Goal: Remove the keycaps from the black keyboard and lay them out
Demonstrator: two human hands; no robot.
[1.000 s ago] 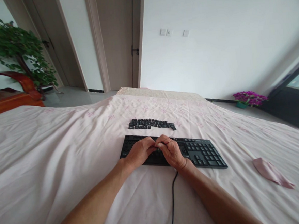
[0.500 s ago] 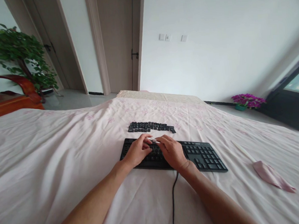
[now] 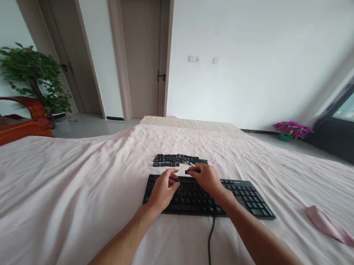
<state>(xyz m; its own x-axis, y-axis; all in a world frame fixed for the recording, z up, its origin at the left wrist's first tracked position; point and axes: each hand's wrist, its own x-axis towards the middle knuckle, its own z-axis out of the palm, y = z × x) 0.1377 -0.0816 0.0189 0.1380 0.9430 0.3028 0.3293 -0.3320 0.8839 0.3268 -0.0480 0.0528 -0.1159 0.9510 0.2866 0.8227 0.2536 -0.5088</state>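
Observation:
A black keyboard (image 3: 194,200) lies on the cloth, its left and middle part stripped of many keycaps. My left hand (image 3: 165,190) rests over its left half, thumb and fingers apart with nothing visible between them. Just past the keyboard's back edge, my right hand (image 3: 206,178) pinches a small black keycap (image 3: 187,172) at its fingertips. A slim silver tool (image 3: 191,164), resembling tweezers, also sticks out of that hand toward the rows of loose keycaps (image 3: 166,159). Most of the tool is hidden by the fingers.
The keyboard's cable (image 3: 209,243) runs toward me over the pink-white flowered cloth (image 3: 109,202). To the right lies a pink cloth piece on a thin pale stick (image 3: 330,224). Beyond stand a wooden chair (image 3: 18,119), a leafy plant (image 3: 33,78) and purple flowers (image 3: 294,129).
My right hand has moved away from my left, toward the loose keycaps, and a black keycap now shows at its fingertips. The keyboard sits lower in view as the camera tilted up.

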